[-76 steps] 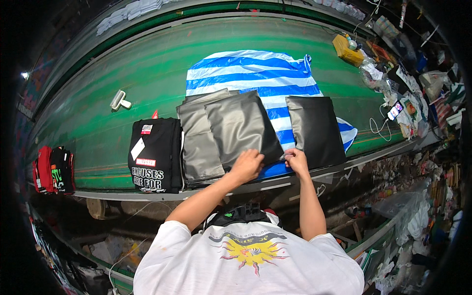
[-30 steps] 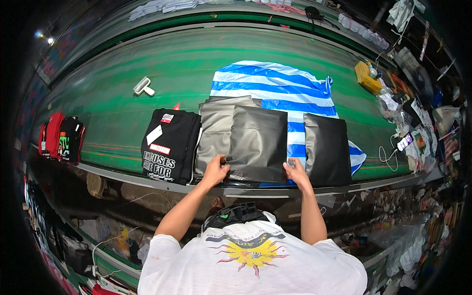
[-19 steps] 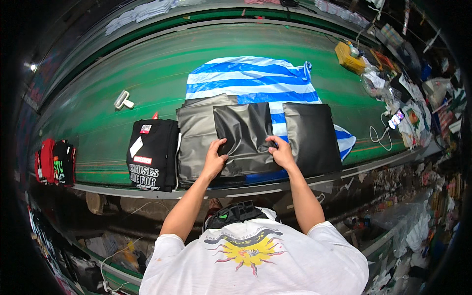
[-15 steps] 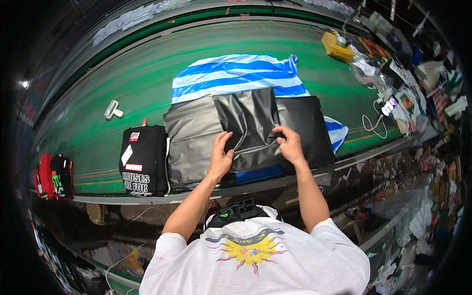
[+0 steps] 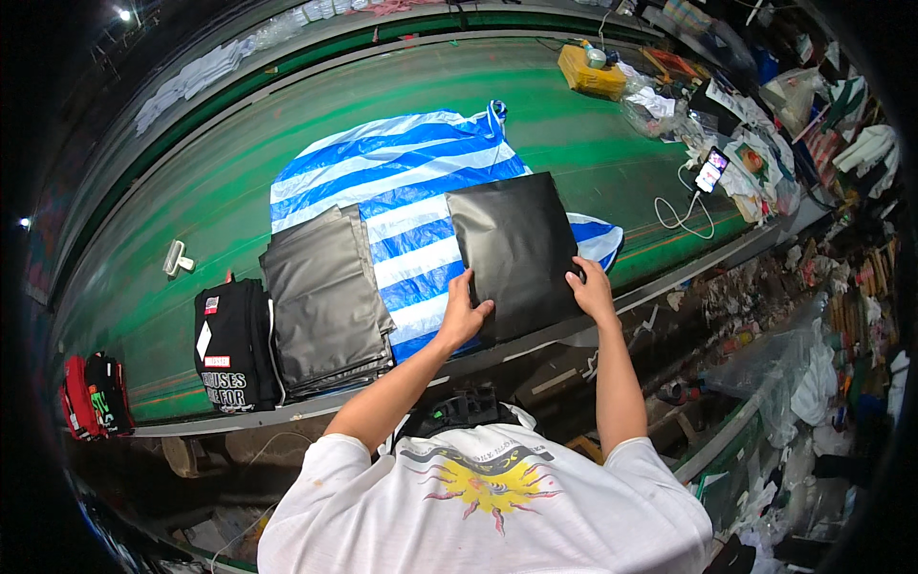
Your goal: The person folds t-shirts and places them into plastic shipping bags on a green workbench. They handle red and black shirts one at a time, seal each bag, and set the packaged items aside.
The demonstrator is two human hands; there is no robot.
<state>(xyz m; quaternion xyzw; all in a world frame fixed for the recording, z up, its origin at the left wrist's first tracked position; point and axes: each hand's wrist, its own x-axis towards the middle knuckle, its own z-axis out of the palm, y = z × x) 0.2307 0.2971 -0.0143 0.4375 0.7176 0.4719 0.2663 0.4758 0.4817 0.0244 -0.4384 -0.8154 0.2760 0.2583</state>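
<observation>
Two stacks of flat black plastic sheets lie on a blue-and-white striped plastic sheet [image 5: 411,258]. My hands are at the right stack's top black plastic sheet [image 5: 516,244], which lies fairly smooth. At its lower left edge my left hand [image 5: 465,314] rests with thumb and forefinger apart. My right hand [image 5: 593,289] has its thumb over the right edge, fingers bent round the side. What lies under those fingers is hidden. A gap of striped plastic separates this stack from the left stack of black plastic sheets [image 5: 325,292], whose edges are uneven.
Folded black shirts [image 5: 234,335] sit left of the stacks, with red and black folded clothes [image 5: 96,397] farther left. A white plastic handle-like piece [image 5: 177,258] lies on the green table [image 5: 191,206]. At the right are a phone [image 5: 712,170] with a white cable and a yellow box [image 5: 590,74].
The creased black plastic sheet between the stacks has moved right and now lies flat on the right stack. Striped plastic shows between the stacks. The view has shifted too.
</observation>
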